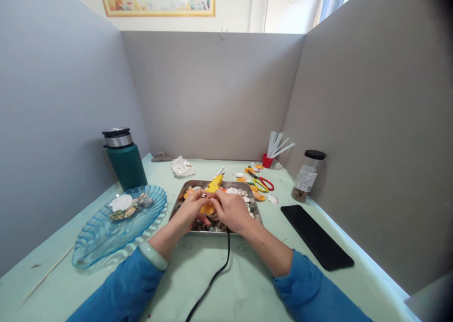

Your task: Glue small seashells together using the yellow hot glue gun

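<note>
Over a metal tray (pixel 181 194) my left hand (pixel 191 211) and my right hand (pixel 231 209) meet with fingertips pinched together. A small pale bit shows between the fingers, too small to name; the fingers cover most of it. Just behind and beneath them lies a yellow glue gun (pixel 214 184), nozzle pointing away, its body partly hidden by my hands. Its black cord (pixel 219 270) runs out toward me over the table. Shells and small stones (pixel 247 199) fill the tray around the gun.
To the left are a blue glass dish (pixel 88 241) with shells and a white disc, and a green bottle (pixel 127 166). Scissors (pixel 264 184), glue sticks (pixel 274 145) in a red cup, a jar (pixel 307 178) and a black phone (pixel 316 237) are on the right. Grey partitions (pixel 212 95) enclose the table.
</note>
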{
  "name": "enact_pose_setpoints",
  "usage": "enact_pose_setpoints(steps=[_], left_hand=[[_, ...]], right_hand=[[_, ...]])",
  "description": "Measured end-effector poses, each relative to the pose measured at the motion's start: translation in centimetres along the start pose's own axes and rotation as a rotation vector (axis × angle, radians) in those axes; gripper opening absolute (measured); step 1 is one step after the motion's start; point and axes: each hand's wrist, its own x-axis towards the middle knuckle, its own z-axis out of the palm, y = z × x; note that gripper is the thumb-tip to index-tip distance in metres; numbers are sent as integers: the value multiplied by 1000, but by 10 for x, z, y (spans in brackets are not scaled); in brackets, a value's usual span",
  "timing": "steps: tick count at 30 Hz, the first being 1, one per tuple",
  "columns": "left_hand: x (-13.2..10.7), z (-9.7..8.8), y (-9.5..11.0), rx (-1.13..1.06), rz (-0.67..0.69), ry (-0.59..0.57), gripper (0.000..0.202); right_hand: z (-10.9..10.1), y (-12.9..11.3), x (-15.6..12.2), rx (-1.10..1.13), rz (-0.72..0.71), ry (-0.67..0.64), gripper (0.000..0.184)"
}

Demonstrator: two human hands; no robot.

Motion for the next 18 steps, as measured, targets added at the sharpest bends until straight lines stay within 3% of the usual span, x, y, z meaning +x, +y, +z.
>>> enact_pose_setpoints(steps=[18], left_hand=[[1,0,1,30,-16,-1,16]], right_hand=[[0,0,0,-3,5,-5,26]])
